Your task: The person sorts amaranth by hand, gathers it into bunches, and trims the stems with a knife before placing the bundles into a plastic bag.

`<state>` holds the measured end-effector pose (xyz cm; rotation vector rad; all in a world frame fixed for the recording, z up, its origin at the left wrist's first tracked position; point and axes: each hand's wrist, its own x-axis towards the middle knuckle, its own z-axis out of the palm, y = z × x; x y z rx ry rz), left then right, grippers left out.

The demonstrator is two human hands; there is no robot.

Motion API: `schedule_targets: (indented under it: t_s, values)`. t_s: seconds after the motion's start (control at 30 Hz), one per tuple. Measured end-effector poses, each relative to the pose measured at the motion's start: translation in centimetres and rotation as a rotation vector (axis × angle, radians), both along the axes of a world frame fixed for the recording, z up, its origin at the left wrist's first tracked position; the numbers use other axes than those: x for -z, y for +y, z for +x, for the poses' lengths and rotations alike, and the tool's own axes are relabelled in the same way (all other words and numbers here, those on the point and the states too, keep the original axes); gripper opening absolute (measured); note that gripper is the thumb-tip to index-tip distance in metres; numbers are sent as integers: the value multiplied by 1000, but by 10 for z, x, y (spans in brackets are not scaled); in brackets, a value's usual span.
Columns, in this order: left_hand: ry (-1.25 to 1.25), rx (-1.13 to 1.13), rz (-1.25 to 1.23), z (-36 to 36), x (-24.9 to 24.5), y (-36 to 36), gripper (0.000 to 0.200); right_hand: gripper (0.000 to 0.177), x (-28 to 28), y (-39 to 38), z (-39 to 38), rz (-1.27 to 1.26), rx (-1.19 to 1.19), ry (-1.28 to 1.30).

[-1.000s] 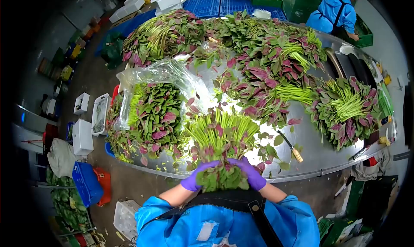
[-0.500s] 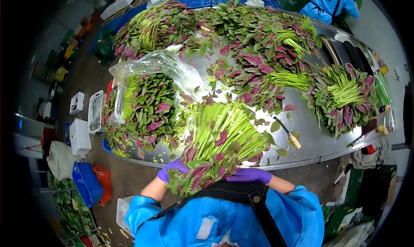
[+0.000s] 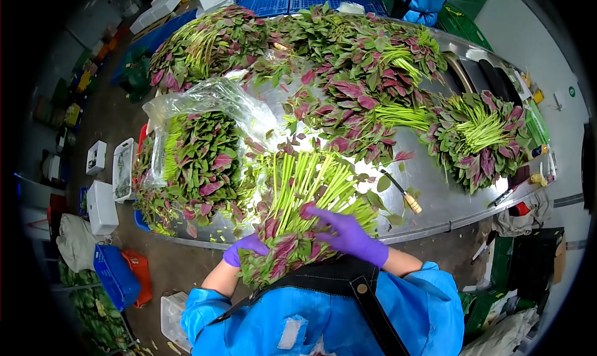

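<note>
A large bunch of red-and-green leafy amaranth (image 3: 298, 188) rests at the table's near edge against my apron, its pale green stems pointing away and its leaves toward me. My purple-gloved left hand (image 3: 247, 249) grips its leafy left side, the fingers partly hidden by leaves. Over the bunch's right side lies my purple-gloved right hand (image 3: 354, 236), its digits spread and one fingertip at a small red leaf (image 3: 307, 210) among the stems. Right of the bunch, a wooden-handled knife (image 3: 403, 193) with a dark blade lies on the metal table (image 3: 435, 213).
Stacked amaranth (image 3: 208, 147) sits at the left beside a clear plastic bag (image 3: 217, 98). More bunches (image 3: 211, 42) line the far side, with another bunch (image 3: 479, 135) at the right. A blue crate (image 3: 117, 275) stands on the floor. A person in blue (image 3: 426, 1) is beyond the table.
My right hand has moved from under the bunch's near right side up onto its stems, with its digits spread. The left hand still holds the leafy side. The whole view has shifted slightly.
</note>
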<state>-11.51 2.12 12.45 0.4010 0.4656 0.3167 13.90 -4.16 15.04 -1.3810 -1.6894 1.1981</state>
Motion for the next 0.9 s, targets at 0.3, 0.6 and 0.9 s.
schedule_targets:
  t_s: [0.3, 0.6, 0.9]
  values:
    - [-8, 66, -34, -9, -1, -3, 91, 50, -33, 24, 47, 41, 535, 120]
    - [-35, 158, 205, 1, -26, 5, 86, 24, 32, 44, 100, 177, 938, 393]
    - [25, 200, 134, 3, -18, 1, 89, 64, -22, 40, -1, 343, 163, -561]
